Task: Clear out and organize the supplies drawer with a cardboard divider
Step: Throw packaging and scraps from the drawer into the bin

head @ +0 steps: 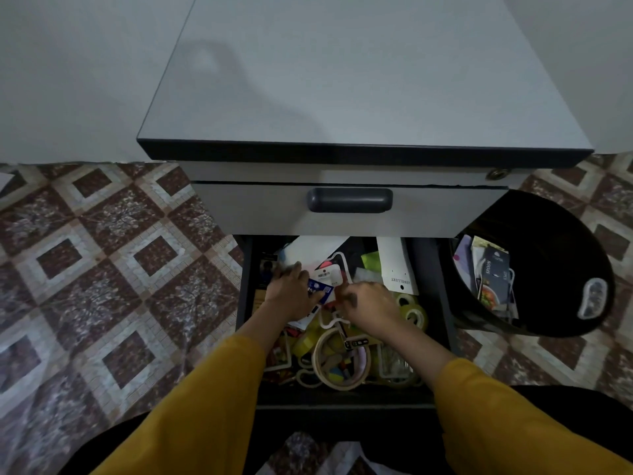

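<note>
From the head view, the drawer (342,399) stands pulled out under the grey cabinet (359,80), still crowded from wall to wall. No cardboard divider shows anywhere.

The left hand (291,291) works near the back left corner, thumb and fingers closed on a small blue-and-white packet (320,289). The right hand (370,305) sits mid-drawer with its fingers curled down into the clutter just beside that packet. Motion blur keeps me from telling whether it has hold of anything.

I'd say the sorting has barely begun, and the trouble I expect is snagging. A wooden hoop (339,359) by the front edge lies tangled with white loops, so a quick lift could drag neighbours out onto the floor. The tape rolls (414,313) along the right wall could roll away. The black bin (548,241) stands outside the right wall, and a careless toss may miss it.
</note>
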